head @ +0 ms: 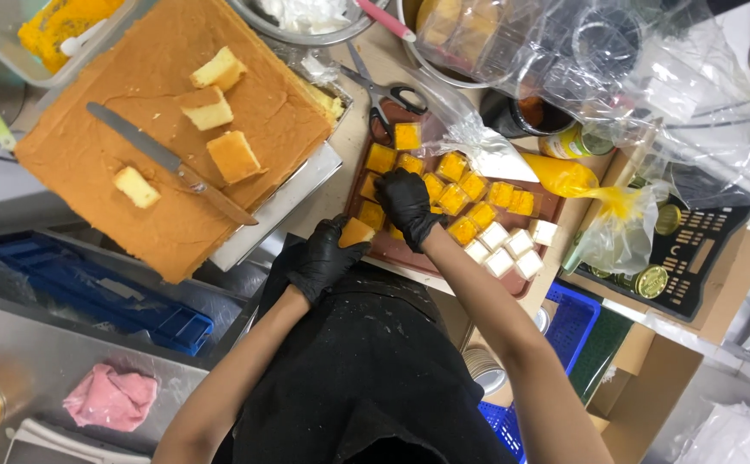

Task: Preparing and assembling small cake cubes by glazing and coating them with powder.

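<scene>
Black apron (366,369) filled the foreground, dusted with pale smears. Just above it, the left hand (323,258), gloved in black, had its fingers curled around a yellow-topped cake cube (356,232) at the near corner of the brown tray (409,253). The right hand (407,204), also gloved, rested palm-down on the tray among the cubes, fingers bent; whether it pinched one, I could not tell. On the tray lay rows of yellow cubes (461,193) and, toward its right end, several white cubes (506,247). A piping bag (564,176) of yellow filling lay just beyond the tray, with scissors (384,94) near the far corner. To the left, a large sponge sheet (134,215) sat on a metal pan (285,206), carrying four cut pieces (220,107) and a knife (169,161). A blue crate (91,292) stood below it, and a pink cloth (110,397) lay on the steel counter.
</scene>
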